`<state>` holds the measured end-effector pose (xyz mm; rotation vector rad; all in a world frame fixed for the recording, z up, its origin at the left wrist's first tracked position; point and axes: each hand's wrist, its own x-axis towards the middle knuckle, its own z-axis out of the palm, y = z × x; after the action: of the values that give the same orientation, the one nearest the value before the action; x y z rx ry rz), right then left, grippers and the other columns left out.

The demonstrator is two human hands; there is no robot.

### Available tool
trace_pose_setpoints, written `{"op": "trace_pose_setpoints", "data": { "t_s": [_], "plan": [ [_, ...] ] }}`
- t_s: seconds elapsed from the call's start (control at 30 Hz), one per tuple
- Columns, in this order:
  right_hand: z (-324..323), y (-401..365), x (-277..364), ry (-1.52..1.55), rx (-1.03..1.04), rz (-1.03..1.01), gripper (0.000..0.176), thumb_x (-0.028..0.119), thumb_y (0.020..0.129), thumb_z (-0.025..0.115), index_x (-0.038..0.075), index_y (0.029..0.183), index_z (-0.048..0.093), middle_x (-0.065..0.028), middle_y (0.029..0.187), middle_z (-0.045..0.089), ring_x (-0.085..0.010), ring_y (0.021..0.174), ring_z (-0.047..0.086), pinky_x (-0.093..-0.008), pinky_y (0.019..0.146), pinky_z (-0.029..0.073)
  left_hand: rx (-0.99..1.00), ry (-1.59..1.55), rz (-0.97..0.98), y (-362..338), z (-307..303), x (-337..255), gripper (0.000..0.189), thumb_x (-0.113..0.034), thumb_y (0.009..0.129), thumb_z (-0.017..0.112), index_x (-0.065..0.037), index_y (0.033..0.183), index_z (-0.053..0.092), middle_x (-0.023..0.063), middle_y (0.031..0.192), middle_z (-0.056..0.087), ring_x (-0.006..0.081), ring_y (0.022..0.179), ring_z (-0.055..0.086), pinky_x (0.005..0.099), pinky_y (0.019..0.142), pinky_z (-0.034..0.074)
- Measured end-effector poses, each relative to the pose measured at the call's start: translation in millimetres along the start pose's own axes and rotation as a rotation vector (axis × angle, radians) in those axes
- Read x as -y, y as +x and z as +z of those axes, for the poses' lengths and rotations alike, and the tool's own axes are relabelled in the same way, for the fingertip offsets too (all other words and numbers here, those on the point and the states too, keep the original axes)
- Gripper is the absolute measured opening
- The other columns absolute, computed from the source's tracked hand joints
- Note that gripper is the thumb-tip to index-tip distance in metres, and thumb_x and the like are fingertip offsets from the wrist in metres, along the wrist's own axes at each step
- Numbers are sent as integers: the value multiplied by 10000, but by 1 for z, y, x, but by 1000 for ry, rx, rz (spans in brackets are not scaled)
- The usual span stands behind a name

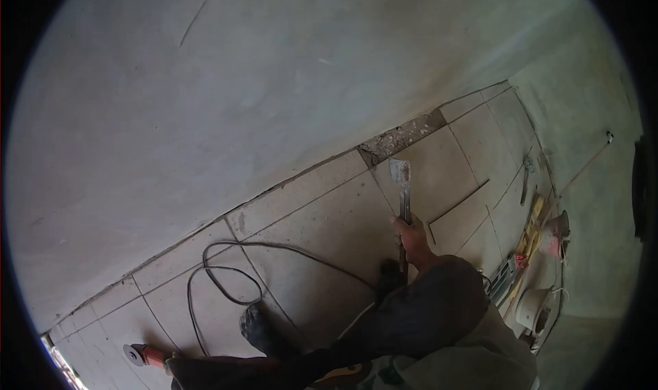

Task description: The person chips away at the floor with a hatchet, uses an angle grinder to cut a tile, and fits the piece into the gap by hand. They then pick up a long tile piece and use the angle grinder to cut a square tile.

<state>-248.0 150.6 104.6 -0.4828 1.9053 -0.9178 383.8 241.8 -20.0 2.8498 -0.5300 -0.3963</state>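
At the lower left, my left hand [174, 358], mostly hidden, is closed on the red body of an angle grinder [155, 357]. The grinder's round disc points to the left, above the floor tiles. Near the middle, my right hand [414, 242] is wrapped round the handle of a hatchet-like hand tool [404, 201]. Its pale, dusty head is uppermost, close to a gap in the tiles [404, 138] along the wall, where rough, broken mortar shows.
A black cord [257, 246] loops across the tiles by my shoe [259, 328]. To the right lie a thin dark rod [459, 201], a hammer-like tool [526, 181], yellow levels [528, 242], a reddish bucket [554, 236] and a pale bucket [531, 308]. A wall [171, 116] borders the floor.
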Motion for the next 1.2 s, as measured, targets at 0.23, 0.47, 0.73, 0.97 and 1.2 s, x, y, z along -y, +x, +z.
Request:
{"op": "trace_pose_setpoints", "data": {
  "t_s": [0.23,0.47,0.73,0.97,1.2],
  "plan": [
    [-16,46,25,532,-17,15,153,216,894,591,87,869,513,-2,646,480,-133,469,470,-309,436,421,173,211,305,-3,-21,-11,661,-375,800,662,95,1228,484,306,1146,598,398,1048,606,431,885,490],
    [0,84,62,760,-62,21,143,193,867,575,83,921,501,-22,672,500,-165,487,513,-349,438,470,306,446,556,-19,-70,-88,625,-333,820,639,80,1265,490,313,1199,582,399,1075,601,428,896,489],
    [43,112,92,939,-175,-242,114,156,844,548,90,909,482,-19,670,482,-153,476,480,-347,432,456,840,495,1217,-215,-148,-367,589,-264,797,733,11,1278,534,240,1209,608,343,1092,619,403,886,503],
    [35,118,82,919,-85,36,105,102,818,534,99,897,465,-17,664,460,-145,471,469,-328,426,447,907,447,1614,-312,-139,-442,551,-241,790,738,6,1245,550,238,1153,629,371,1082,609,400,904,488],
    [50,125,80,1044,-186,-69,99,111,815,542,85,865,461,-20,650,446,-143,460,456,-340,417,446,862,341,1796,-356,-74,-463,496,-234,830,702,-8,1242,545,228,1177,611,376,1090,594,426,937,468]
  ]
}}
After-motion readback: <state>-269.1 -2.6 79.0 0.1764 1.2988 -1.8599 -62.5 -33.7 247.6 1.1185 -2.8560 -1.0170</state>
